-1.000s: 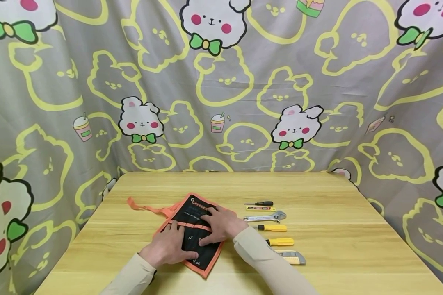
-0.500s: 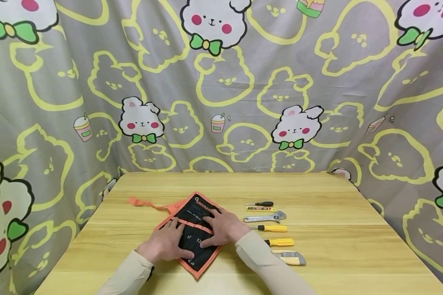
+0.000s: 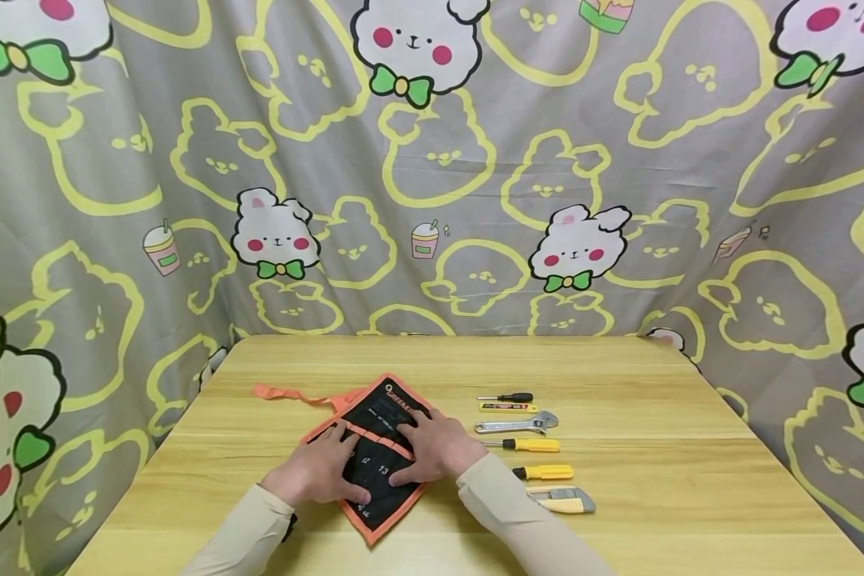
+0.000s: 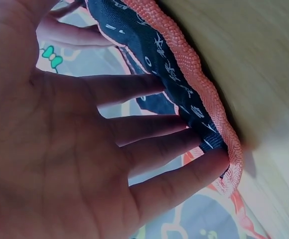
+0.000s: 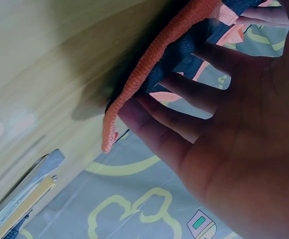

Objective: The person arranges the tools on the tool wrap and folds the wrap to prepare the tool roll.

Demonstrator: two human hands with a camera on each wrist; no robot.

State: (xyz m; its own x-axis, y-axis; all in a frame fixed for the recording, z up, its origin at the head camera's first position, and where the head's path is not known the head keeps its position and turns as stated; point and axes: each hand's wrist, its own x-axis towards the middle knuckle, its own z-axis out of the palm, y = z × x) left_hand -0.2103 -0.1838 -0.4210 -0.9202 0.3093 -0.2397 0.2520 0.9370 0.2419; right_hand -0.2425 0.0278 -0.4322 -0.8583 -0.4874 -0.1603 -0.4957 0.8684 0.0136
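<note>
A black tool pouch (image 3: 378,464) with orange trim lies spread on the table, set diagonally, with white numbers such as 12 and 13 on its pockets. My left hand (image 3: 320,470) rests on its left side, fingers spread. In the left wrist view the fingertips of that hand (image 4: 70,144) touch the pouch (image 4: 184,74) near its orange edge. On the opposite side, my right hand (image 3: 439,446) lies with thumb and fingers apart. The right wrist view has this hand's (image 5: 234,134) fingertips against the pouch's orange border (image 5: 152,57). Neither hand grips anything.
Right of the pouch, tools lie in a column: a black-handled screwdriver (image 3: 516,398), a thin yellow labelled item (image 3: 507,409), an adjustable wrench (image 3: 514,426), two yellow-handled screwdrivers (image 3: 536,445) and a utility knife (image 3: 572,502). An orange strap (image 3: 288,395) trails left. Patterned curtains surround the table.
The pouch has turned slightly clockwise: its near corner has shifted left and its top corner right. My left hand has slid a little left with it; the right hand has barely moved.
</note>
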